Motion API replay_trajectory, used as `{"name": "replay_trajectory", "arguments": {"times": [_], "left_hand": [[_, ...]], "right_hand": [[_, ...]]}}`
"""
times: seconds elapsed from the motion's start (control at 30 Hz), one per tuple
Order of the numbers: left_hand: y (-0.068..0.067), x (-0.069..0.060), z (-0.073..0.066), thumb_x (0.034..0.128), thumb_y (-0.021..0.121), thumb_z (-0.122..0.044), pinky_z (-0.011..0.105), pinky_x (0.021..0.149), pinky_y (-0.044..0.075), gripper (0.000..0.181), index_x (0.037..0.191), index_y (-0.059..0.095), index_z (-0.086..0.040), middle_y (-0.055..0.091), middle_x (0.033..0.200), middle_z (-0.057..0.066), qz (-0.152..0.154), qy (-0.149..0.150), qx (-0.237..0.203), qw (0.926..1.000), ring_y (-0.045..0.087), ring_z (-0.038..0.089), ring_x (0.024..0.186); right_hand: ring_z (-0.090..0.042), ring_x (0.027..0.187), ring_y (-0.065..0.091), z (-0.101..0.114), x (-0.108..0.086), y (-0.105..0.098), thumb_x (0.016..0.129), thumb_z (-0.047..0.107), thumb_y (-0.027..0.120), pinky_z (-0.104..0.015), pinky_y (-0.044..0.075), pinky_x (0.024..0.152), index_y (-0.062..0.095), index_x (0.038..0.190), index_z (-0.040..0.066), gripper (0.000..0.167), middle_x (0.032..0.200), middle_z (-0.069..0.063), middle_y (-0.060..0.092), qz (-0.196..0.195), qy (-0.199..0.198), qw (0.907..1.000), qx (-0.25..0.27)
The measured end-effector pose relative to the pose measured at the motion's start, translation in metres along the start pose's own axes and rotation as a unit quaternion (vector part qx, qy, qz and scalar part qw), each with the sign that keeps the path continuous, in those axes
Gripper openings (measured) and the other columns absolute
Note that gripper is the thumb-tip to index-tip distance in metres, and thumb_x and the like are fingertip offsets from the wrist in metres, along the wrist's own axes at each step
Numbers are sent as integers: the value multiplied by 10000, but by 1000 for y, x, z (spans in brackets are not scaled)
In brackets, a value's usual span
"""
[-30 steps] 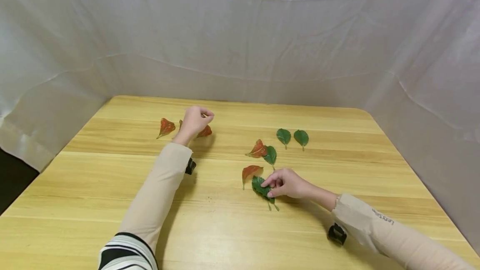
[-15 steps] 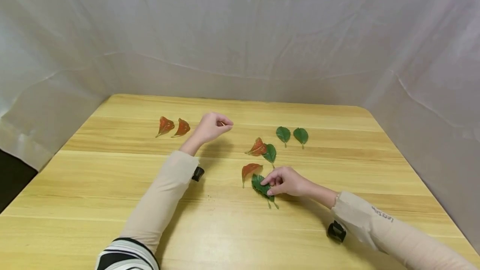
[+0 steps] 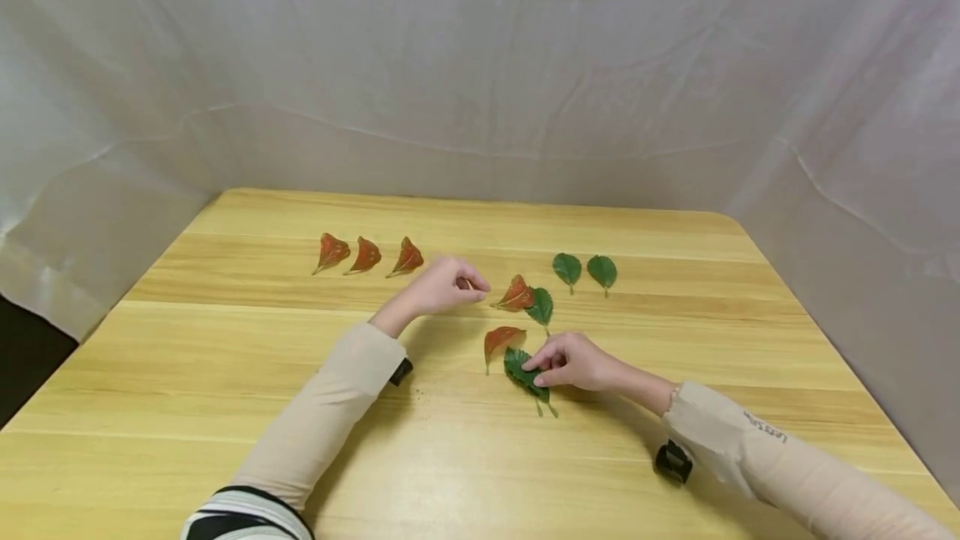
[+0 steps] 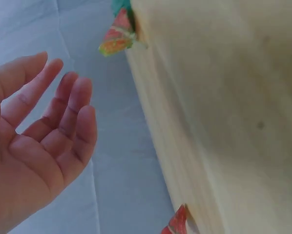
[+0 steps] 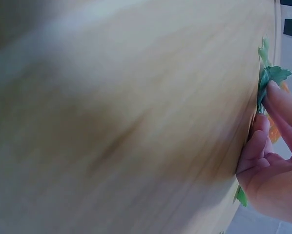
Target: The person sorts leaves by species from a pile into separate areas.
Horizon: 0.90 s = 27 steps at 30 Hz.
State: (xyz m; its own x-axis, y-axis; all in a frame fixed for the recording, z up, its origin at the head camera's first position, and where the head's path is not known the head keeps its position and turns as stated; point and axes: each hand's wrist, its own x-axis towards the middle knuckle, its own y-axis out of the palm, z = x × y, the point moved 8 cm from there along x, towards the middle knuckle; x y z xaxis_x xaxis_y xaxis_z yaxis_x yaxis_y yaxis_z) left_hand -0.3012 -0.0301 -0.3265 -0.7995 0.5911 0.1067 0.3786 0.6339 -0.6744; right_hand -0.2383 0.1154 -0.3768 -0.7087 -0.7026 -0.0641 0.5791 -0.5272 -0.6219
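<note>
My left hand (image 3: 448,284) hovers over the table just left of a red leaf (image 3: 516,295); in the left wrist view the same hand (image 4: 48,122) is empty, its fingers loosely bent. That red leaf overlaps a green leaf (image 3: 540,307). My right hand (image 3: 576,362) pinches at overlapping green leaves (image 3: 519,368), whose stems point toward the near edge. Seen from the right wrist, thumb and finger of the hand (image 5: 275,146) are on a green leaf (image 5: 265,85). Another red leaf (image 3: 501,342) lies directly beyond the pinched leaves.
Three red leaves (image 3: 367,255) form a row at the back left of the wooden table (image 3: 465,473). Two green leaves, one at the left (image 3: 567,268) and one at the right (image 3: 602,271), lie farther back right. A pale cloth (image 3: 480,65) hangs behind.
My left hand has moved right and nearer from the row of red leaves, uncovering the third one. The right hand has stayed on the green leaves.
</note>
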Motion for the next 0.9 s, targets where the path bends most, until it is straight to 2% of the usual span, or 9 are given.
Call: {"name": "replay_trajectory", "arguments": {"times": [0.17,0.27,0.37,0.57,0.73,0.9], "left_hand": [[21,0,-1,832,609,-57,231,688,471,231,1033,636,55,630,991,159,867,406,-90,9954,594,161,785],[32,0,-1,823,622,-55,221,681,472,250,1051,633,46,631,1003,154,1352,480,-144,9895,597,140,777],[39,0,-3,809,644,-53,214,682,471,254,1047,640,35,637,1004,136,1667,497,-201,9845,599,127,783],[45,3,-3,789,656,-17,213,652,473,209,993,665,32,646,999,112,1964,496,-299,9788,597,115,754],[51,8,-1,783,658,-3,186,589,439,215,996,668,28,651,995,102,2169,324,-462,9746,540,47,644],[59,11,-4,774,662,12,173,579,414,230,1003,662,40,653,980,108,2402,393,-533,9685,511,31,631]], "right_hand": [[-60,660,472,2,0,-1,816,78,642,-212,412,569,697,912,-29,154,795,-12,615,-78,-91,9999,-57],[-68,655,482,1,1,-1,808,112,659,-218,424,568,700,902,-24,171,773,-2,610,-98,-101,9999,-12],[-72,653,500,1,1,0,794,137,678,-223,440,569,704,897,-15,186,757,15,603,-87,-70,9999,21],[-71,622,505,0,1,1,780,149,692,-215,432,546,704,897,-11,198,744,23,594,-67,-40,9999,88],[-64,611,503,0,1,1,773,145,699,-209,427,538,705,891,-11,195,737,25,592,-81,-91,9999,73],[-60,595,495,0,1,0,759,136,712,-203,418,525,701,891,-21,205,719,22,580,-104,-117,9999,73]]}}
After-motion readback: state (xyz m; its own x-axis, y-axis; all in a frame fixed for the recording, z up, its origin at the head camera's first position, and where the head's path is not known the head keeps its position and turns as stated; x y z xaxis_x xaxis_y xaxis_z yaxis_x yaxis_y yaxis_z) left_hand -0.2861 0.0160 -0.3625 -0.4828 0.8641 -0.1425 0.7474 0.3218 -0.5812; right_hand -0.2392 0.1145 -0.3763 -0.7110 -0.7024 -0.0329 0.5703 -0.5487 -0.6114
